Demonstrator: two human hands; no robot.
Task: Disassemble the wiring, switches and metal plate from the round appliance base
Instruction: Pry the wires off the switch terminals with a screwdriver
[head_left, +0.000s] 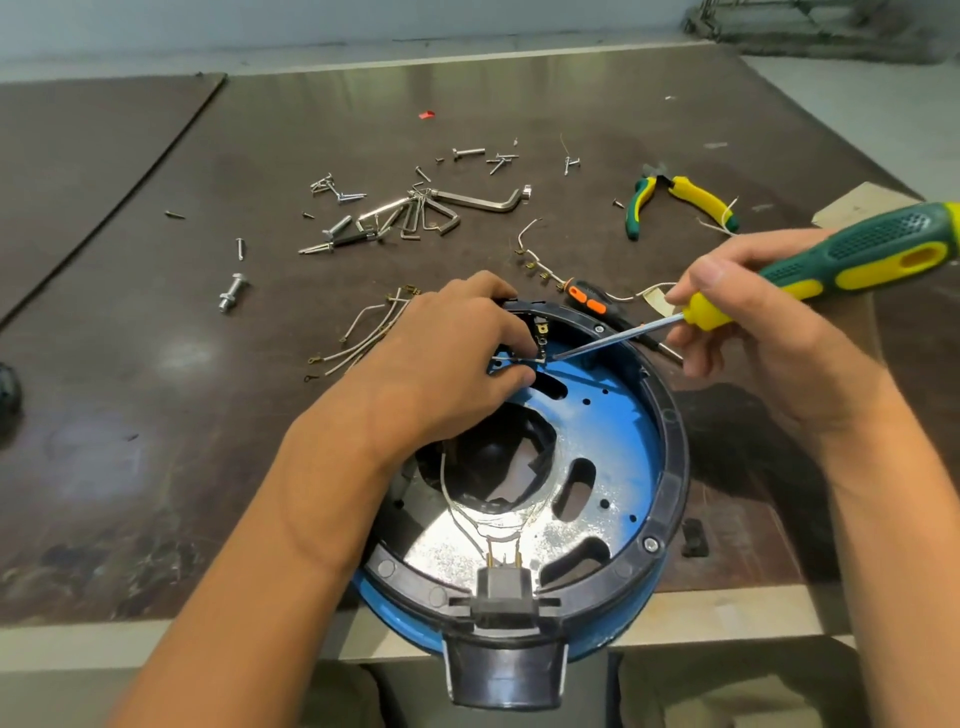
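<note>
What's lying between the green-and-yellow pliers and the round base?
In the head view: a loose wire with brass terminals and a small orange-and-black screwdriver.

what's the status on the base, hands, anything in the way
Left hand pinches a wire at the rim switch; right hand grips the green-yellow screwdriver, tip at that switch. Metal plate and socket wires still in the round base. Nothing blocking.
</note>
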